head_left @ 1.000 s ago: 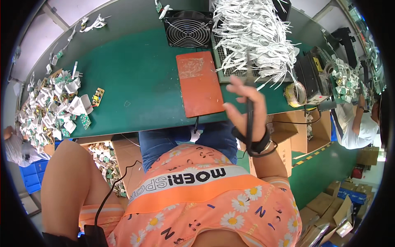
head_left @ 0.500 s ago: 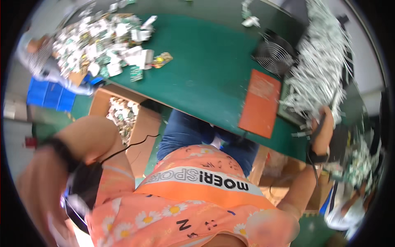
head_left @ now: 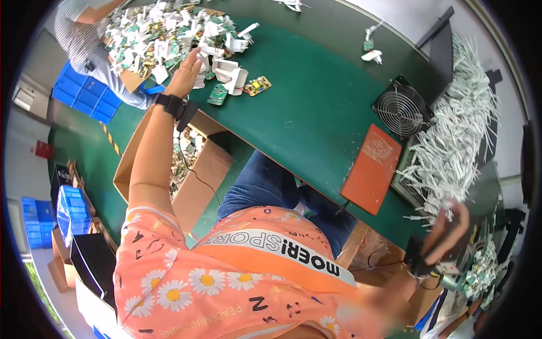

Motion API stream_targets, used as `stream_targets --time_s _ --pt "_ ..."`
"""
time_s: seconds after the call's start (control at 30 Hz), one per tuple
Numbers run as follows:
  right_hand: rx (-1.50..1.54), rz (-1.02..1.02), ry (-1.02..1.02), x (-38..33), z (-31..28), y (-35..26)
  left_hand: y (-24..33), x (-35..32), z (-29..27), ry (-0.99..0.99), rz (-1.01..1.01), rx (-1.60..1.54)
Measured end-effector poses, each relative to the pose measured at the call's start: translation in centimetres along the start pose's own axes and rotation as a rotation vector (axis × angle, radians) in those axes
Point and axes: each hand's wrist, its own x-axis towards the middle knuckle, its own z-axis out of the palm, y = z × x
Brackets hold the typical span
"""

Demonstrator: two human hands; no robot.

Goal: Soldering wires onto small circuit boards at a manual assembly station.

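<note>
My left hand (head_left: 185, 74), with a black wristband, reaches over the near edge of a heap of white plastic pieces and circuit boards (head_left: 164, 39). Its fingers are stretched out, and I see nothing held in them. Beside it lie a white plastic housing (head_left: 230, 76), a green circuit board (head_left: 218, 94) and a board with yellow parts (head_left: 258, 86). On the right, my right hand (head_left: 451, 220) is at the near end of a long pile of white cables (head_left: 446, 147). Motion smears its fingers, so whether it grips a cable is hidden.
An orange-red plate (head_left: 371, 169) lies on the green table (head_left: 305, 107), next to a black fan with a wire guard (head_left: 402, 108). Below the left table edge stands a cardboard box (head_left: 206, 169) of pieces. A person (head_left: 84, 34) stands by the heap, near blue crates (head_left: 84, 93).
My left arm has swung from the lower left up to the heap, its fingers now stretched out. My right hand has shifted slightly toward me at the cables. The view has tilted.
</note>
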Motion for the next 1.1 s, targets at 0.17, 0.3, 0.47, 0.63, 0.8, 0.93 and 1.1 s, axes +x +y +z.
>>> stream_targets --time_s 0.17,0.3,0.47,0.63,0.8,0.93,1.1 --pt "-0.081 -0.242 -0.517 -2.9 4.5 -2.4 5.6 -1.9 2.6 -0.196 -0.030 -0.249" --pt "0.136 -0.071 -0.570 -2.8 5.4 -2.7 9.8 -3.4 7.0 -0.269 0.252 -0.170" --pt "0.257 0.164 -0.174 -1.8 -0.5 -2.2 16.5 -5.0 8.6 -0.199 0.578 0.106" --pt "0.155 0.365 0.755 -1.2 -10.2 0.5 20.4 -9.3 5.6 -0.591 0.147 -0.442" --pt "0.117 0.314 1.051 0.6 -18.0 9.4 18.9 -10.9 10.1 -0.861 0.054 -0.674" --pt "-0.435 0.621 0.885 2.8 -20.3 18.0 17.0 -10.7 11.4 -0.962 -0.093 -0.838" --pt "0.788 0.894 0.544 2.8 -19.6 18.3 16.7 -9.8 11.3 -1.105 -0.187 -1.044"
